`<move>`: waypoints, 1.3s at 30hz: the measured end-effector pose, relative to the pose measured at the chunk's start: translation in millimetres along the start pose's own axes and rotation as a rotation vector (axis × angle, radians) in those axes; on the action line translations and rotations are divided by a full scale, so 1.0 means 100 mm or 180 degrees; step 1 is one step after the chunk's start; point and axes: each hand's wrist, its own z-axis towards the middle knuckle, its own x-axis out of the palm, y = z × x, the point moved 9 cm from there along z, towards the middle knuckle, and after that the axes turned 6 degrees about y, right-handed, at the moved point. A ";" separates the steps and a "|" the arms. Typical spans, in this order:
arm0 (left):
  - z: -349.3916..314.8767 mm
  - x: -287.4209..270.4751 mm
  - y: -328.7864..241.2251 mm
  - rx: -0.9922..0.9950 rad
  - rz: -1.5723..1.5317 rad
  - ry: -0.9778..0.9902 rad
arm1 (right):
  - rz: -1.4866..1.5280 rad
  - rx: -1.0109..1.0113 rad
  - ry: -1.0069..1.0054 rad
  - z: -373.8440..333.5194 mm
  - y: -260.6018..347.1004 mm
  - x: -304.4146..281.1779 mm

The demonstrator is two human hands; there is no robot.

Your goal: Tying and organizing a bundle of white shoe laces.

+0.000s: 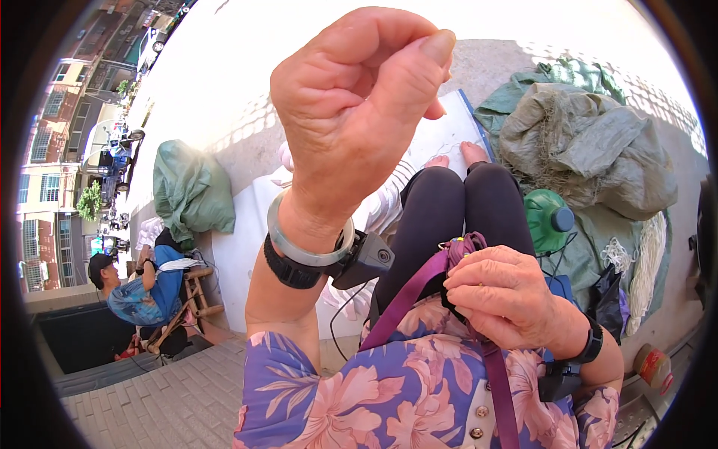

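Head view: the left hand (359,112) is held up, its thumb closed against bent fingers; whether something thin is pinched cannot be told. The purple strap (407,295), draped across the floral shirt (344,404), is partly covered by the right hand (516,299), fingers curled, grip unclear.

There are two near hands (351,127), one jug (544,224), perhaps three sacks (594,146)
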 end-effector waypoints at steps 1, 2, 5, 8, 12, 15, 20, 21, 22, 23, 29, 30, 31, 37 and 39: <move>-0.01 -0.02 0.05 -0.0002 -0.0009 0.0004 | 0.0011 0.0006 -0.0013 0.00 -0.01 0.00; -0.04 -0.07 0.14 -0.0035 0.0025 -0.0022 | 0.0008 0.0016 -0.0017 -0.01 -0.02 -0.01; -0.06 -0.12 0.24 -0.0106 0.0053 -0.0081 | 0.0056 -0.0019 0.0099 -0.01 -0.01 0.00; -0.08 -0.18 0.25 -0.0192 0.0125 -0.0179 | 0.0102 -0.0031 0.0062 0.01 0.00 0.00; -0.06 -0.21 0.32 -0.0239 0.0273 -0.0217 | 0.0135 -0.0015 -0.0003 -0.01 -0.03 -0.01; -0.06 -0.23 0.33 -0.0328 0.0280 -0.0243 | 0.0171 -0.0027 -0.0024 -0.01 -0.03 -0.01; -0.06 -0.19 0.39 -0.0434 0.0144 -0.0327 | 0.0215 0.0006 -0.0048 -0.03 -0.05 -0.02; -0.07 -0.20 0.39 -0.0436 -0.0019 -0.0421 | 0.0249 -0.0004 -0.0055 -0.03 -0.06 -0.02; -0.07 -0.21 0.38 -0.0435 -0.0016 -0.0420 | 0.0283 -0.0013 -0.0063 -0.04 -0.06 -0.02; -0.07 -0.19 0.38 -0.0473 0.0114 -0.0303 | 0.0283 -0.0017 -0.0064 -0.06 -0.07 -0.01; -0.26 -0.01 0.52 -0.0956 0.0745 0.0738 | 0.0097 0.0673 -0.0410 -0.26 -0.25 -0.25; -0.33 -0.01 0.55 -0.1174 0.0906 0.0965 | 0.0175 0.1021 -0.0129 -0.30 -0.29 -0.22; -0.40 -0.01 0.59 -0.1396 0.1065 0.1189 | 0.0250 0.1364 0.0161 -0.34 -0.33 -0.17; -0.66 0.09 0.69 -0.2293 0.1221 0.1762 | -0.1128 0.1602 0.0996 -0.20 -0.17 0.16; -0.80 0.32 0.57 -0.1640 0.1826 0.2701 | -0.0395 0.1843 0.0565 -0.24 -0.32 0.01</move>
